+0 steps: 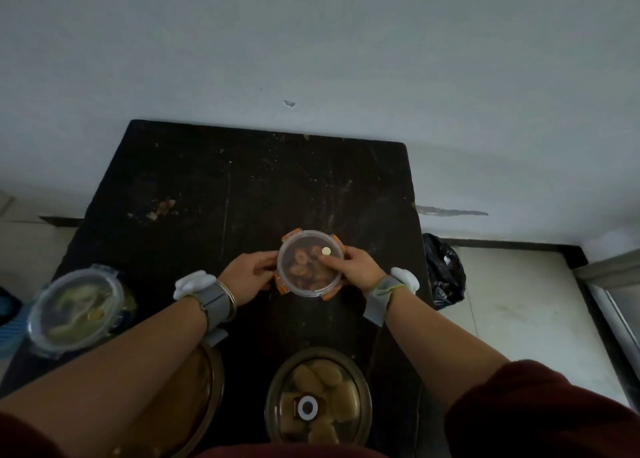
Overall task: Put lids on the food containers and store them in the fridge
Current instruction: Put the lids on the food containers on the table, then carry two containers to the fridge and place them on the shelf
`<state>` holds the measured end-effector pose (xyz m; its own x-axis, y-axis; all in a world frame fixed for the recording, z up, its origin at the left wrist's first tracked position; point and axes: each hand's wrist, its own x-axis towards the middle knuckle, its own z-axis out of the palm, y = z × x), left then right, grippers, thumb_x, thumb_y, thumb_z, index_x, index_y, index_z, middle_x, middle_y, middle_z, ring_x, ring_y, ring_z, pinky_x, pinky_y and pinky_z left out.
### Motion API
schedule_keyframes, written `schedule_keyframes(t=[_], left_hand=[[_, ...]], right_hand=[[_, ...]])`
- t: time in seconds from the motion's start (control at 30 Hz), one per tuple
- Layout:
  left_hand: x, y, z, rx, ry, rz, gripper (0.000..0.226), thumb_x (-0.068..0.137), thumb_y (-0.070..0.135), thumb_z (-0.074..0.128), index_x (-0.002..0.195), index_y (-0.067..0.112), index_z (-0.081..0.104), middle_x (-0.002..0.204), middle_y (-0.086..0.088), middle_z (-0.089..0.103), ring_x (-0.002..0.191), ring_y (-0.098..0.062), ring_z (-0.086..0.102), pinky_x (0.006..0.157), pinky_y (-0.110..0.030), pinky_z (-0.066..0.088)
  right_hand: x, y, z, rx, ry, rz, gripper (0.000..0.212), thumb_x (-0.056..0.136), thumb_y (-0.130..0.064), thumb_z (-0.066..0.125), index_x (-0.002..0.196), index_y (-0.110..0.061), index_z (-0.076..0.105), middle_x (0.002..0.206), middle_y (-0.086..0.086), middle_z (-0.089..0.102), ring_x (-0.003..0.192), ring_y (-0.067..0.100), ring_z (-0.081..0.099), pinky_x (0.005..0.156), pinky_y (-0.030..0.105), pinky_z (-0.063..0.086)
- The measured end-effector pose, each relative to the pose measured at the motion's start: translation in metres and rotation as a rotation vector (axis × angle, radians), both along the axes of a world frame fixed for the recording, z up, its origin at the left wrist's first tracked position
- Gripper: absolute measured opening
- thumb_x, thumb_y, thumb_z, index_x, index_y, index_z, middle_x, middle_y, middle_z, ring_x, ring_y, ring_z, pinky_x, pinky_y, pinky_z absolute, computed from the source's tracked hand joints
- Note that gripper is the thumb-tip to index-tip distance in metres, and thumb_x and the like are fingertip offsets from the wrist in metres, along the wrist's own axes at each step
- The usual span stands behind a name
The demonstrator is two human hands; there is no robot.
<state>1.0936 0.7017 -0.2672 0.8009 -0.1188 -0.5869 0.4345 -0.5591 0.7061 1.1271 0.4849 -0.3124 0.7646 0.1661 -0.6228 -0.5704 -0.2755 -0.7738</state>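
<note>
Container [309,263], round and clear, was seen at frame centre on a dark table [214,194], with a clear lid [304,270] laid over it and brown food visible through the lid. Orange clips [281,286] were seen around the rim, standing out from the wall. A small pale disc was noted on the lid, upper right of its centre.

The left hand [247,276] was held against the container's left side, fingers curled toward the rim and touching it. The right hand [356,267] was placed on the right side, with its fingers [329,259] pressed flat on top of the lid near the disc. Both hands were thus closed onto the lidded container. Grey straps with white pieces were worn on both wrists, and dark red sleeves were seen at the bottom corners.

A second container [78,310], lidded and with blue clips, was seen at the left edge of the table, greenish food inside. A third [318,398], round with pale lumps of food under a lid bearing a white ring, sat at bottom centre. A brown round item [204,388] lay at bottom left, partly hidden by the left forearm. A black bag [445,270] was seen on the floor right of the table.
</note>
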Motion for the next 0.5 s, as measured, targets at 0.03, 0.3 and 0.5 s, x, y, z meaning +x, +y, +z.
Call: schedule_keyframes(t=[0.03, 0.3, 0.5], left_hand=[[-0.006, -0.002, 0.001, -0.07, 0.03, 0.059, 0.047, 0.093, 0.002, 0.046, 0.135, 0.02, 0.047, 0.128, -0.001, 0.059, 0.104, -0.013, 0.058, 0.079, -0.021, 0.05], [-0.022, 0.003, 0.029, -0.277, -0.114, 0.279, 0.052, 0.089, -0.001, 0.053, 0.138, 0.011, 0.042, 0.131, 0.001, 0.056, 0.119, -0.009, 0.052, 0.102, -0.026, 0.04], [-0.041, 0.077, 0.072, 0.072, -0.442, 0.34, 0.039, 0.087, 0.013, 0.06, 0.125, 0.018, 0.055, 0.12, 0.007, 0.059, 0.112, -0.008, 0.054, 0.102, -0.032, 0.042]], right_hand=[[-0.003, 0.006, -0.002, -0.006, -0.01, -0.056, 0.036, 0.08, -0.026, 0.076, 0.111, -0.012, 0.064, 0.11, 0.01, 0.071, 0.102, 0.025, 0.067, 0.095, 0.045, 0.053], [-0.023, 0.036, 0.027, 0.336, -0.286, -0.342, 0.046, 0.078, -0.013, 0.077, 0.111, -0.035, 0.055, 0.116, 0.006, 0.064, 0.112, 0.028, 0.063, 0.093, 0.048, 0.053], [-0.031, 0.088, 0.084, 0.584, -0.252, -0.346, 0.053, 0.08, -0.033, 0.07, 0.128, -0.019, 0.053, 0.128, 0.015, 0.062, 0.116, 0.031, 0.062, 0.098, 0.049, 0.05]])
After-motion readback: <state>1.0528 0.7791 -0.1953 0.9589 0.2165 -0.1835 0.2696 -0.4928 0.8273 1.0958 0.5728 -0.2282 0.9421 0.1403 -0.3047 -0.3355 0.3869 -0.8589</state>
